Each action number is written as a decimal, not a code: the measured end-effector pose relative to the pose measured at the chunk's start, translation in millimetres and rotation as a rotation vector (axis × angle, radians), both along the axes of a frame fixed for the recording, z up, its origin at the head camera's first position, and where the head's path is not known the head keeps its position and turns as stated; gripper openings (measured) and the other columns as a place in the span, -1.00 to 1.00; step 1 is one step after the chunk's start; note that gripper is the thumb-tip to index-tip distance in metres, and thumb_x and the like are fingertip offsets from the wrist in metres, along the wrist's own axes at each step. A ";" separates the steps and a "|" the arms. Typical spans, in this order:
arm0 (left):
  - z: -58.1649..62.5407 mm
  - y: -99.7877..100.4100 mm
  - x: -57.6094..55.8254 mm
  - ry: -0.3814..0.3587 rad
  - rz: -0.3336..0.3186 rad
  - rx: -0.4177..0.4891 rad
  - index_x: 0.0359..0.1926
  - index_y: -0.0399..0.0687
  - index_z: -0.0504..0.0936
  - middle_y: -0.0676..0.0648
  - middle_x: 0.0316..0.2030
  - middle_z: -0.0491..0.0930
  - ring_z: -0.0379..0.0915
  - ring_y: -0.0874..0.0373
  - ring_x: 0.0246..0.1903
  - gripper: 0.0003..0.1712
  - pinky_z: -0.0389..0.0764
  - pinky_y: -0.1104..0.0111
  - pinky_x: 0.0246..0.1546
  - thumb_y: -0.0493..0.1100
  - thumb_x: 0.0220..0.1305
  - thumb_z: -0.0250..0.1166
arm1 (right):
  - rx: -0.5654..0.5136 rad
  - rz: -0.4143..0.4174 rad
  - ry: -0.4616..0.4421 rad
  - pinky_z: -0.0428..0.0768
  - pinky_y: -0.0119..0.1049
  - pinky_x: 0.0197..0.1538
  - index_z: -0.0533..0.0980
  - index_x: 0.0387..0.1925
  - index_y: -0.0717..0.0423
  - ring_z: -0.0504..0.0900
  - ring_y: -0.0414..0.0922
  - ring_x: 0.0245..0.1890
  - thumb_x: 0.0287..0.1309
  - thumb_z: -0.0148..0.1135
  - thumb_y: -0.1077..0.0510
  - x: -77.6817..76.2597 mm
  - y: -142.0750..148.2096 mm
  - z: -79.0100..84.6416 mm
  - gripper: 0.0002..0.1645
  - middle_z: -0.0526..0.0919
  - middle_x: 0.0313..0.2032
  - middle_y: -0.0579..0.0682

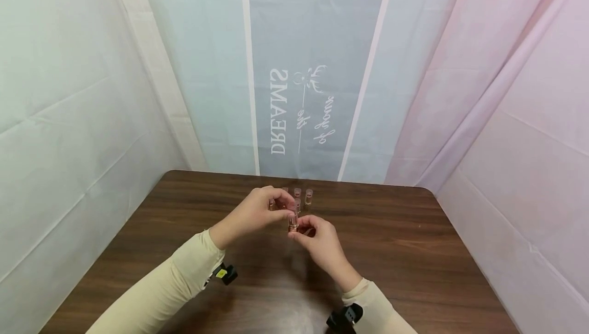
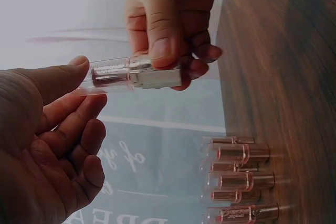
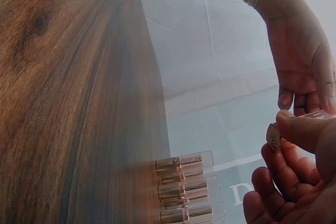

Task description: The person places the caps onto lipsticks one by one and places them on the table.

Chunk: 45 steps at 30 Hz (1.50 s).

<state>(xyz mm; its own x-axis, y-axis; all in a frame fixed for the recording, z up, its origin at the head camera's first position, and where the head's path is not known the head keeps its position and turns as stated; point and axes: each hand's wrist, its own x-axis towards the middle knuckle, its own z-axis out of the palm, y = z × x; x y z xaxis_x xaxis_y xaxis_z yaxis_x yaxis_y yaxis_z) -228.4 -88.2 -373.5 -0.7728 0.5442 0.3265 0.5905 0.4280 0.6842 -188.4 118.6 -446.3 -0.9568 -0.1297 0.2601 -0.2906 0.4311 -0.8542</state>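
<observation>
Both hands hold one lipstick (image 1: 293,222) with a clear cap and a shiny metallic base, raised over the table. My left hand (image 1: 263,210) pinches the end of the clear cap between thumb and fingertips. The base is gripped by my right hand (image 1: 321,242), its thumb pressed along one side in the left wrist view. Seen in that view, the cap (image 2: 107,74) still covers the dark bullet. In the right wrist view the base's flat end (image 3: 273,137) shows between thumb and finger. Beyond the hands, several similar lipsticks (image 2: 244,182) stand upright in a close group.
The dark wooden table (image 1: 391,257) has rounded far corners. Behind it hangs a pale fabric backdrop (image 1: 299,27) with white lettering, and fabric walls (image 1: 69,93) rise on both sides. Part of the lipstick group is hidden behind my left hand in the head view.
</observation>
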 end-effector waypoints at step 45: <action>-28.1 -11.1 10.2 0.076 0.049 0.052 -0.06 0.04 0.72 0.14 -0.17 0.66 0.56 0.17 -0.15 -0.63 0.64 0.16 -0.15 -0.05 0.12 0.58 | -0.073 0.044 0.108 0.63 -0.28 -0.11 0.66 -0.19 -0.01 0.62 -0.16 -0.24 0.08 0.56 0.19 -5.2 13.8 15.5 -0.74 0.67 -0.25 -0.10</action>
<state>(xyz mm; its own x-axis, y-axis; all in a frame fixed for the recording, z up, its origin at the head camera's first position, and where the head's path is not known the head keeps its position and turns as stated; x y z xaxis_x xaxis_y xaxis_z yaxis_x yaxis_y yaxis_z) -218.2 -99.3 -401.7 -0.7701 0.4872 0.4118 0.6206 0.4228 0.6604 -193.6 132.4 -430.8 -0.9166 -0.1479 0.3713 -0.3997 0.3537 -0.8457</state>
